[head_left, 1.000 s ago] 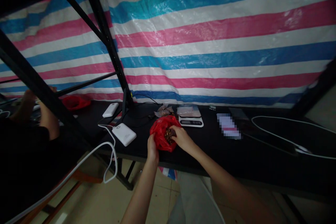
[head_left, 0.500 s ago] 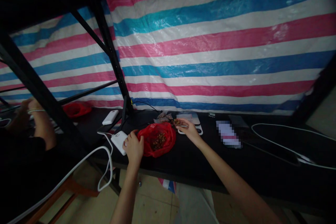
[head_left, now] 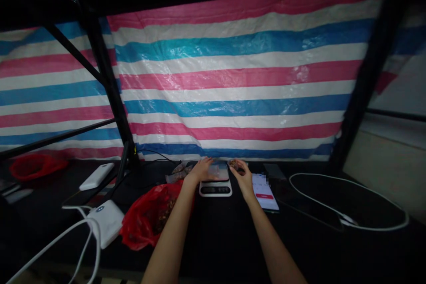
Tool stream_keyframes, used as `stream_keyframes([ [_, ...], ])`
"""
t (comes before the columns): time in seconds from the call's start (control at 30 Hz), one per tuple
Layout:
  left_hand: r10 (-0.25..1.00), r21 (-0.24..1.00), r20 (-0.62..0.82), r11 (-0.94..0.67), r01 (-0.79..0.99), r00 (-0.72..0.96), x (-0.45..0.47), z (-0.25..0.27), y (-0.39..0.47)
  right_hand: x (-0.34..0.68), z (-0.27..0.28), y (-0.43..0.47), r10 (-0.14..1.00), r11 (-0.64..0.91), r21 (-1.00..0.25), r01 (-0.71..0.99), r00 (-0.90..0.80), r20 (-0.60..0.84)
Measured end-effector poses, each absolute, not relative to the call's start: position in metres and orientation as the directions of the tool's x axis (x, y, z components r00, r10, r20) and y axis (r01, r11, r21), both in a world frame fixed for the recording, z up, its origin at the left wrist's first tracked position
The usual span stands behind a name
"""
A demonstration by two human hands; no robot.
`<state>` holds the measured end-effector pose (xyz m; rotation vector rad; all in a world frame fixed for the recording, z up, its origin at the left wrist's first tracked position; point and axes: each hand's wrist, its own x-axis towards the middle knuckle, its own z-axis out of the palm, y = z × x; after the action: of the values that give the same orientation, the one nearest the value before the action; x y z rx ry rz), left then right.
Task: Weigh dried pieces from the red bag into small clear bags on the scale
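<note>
My right hand is closed around a small bunch of brown dried pieces, just right of a white kitchen scale. Whether clear wrapping surrounds the pieces, I cannot tell. Over the left side of the scale's dark platform lies my left hand, fingers stretched and thumb apart, near a thin clear plastic sheet or bag. A red plastic bag with more brown pieces sits open, partly behind my left forearm. Filled clear packets rest left of the scale.
A lit phone lies right of the scale, with a looped white cable beyond. On the left are a white power bank with cables, another white device and a second red bag. Black frame posts stand before striped sheeting.
My view has turned right. My left hand has left the power bank and red bag for the scale. My right hand, still holding brown pieces, is now at the scale's right side.
</note>
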<state>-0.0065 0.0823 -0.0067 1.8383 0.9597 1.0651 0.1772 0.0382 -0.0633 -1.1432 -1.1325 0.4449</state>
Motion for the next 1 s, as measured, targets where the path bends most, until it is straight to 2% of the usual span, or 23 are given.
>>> stream_keyframes([
  [0.1, 0.858, 0.878, 0.297, -0.418, 0.234, 0.418, -0.003, -0.014, 0.101, 0.179, -0.062, 0.04, 0.791, 0.409, -0.892, 0.193, 0.413, 0.452],
  [0.23, 0.889, 0.887, 0.346, -0.414, 0.204, 0.301, 0.004, -0.026, 0.102, 0.179, -0.064, 0.046, 0.782, 0.462, -0.882, 0.097, 0.424, 0.456],
  [0.43, 0.821, 0.879, 0.466, -0.473, -0.065, 0.329, 0.019, -0.021, 0.075, 0.177, -0.064, 0.046, 0.768, 0.488, -0.869, 0.083, 0.431, 0.473],
  [0.6, 0.826, 0.925, 0.379, -0.324, -0.199, 0.416, 0.021, -0.011, 0.056, 0.177, -0.054, 0.037, 0.766, 0.508, -0.86, 0.047, 0.432, 0.476],
  [0.7, 0.835, 0.934, 0.353, -0.287, -0.214, 0.423, 0.022, -0.012, 0.054, 0.178, -0.049, 0.031, 0.784, 0.513, -0.856, 0.061, 0.373, 0.497],
  [0.9, 0.845, 0.932, 0.359, -0.307, -0.191, 0.396, 0.02, -0.013, 0.053, 0.179, -0.045, 0.023, 0.811, 0.498, -0.838, 0.223, 0.224, 0.541],
  [1.0, 0.835, 0.925, 0.38, -0.335, -0.18, 0.397, 0.02, -0.014, 0.055, 0.179, -0.041, 0.02, 0.805, 0.53, -0.814, 0.239, 0.161, 0.571],
])
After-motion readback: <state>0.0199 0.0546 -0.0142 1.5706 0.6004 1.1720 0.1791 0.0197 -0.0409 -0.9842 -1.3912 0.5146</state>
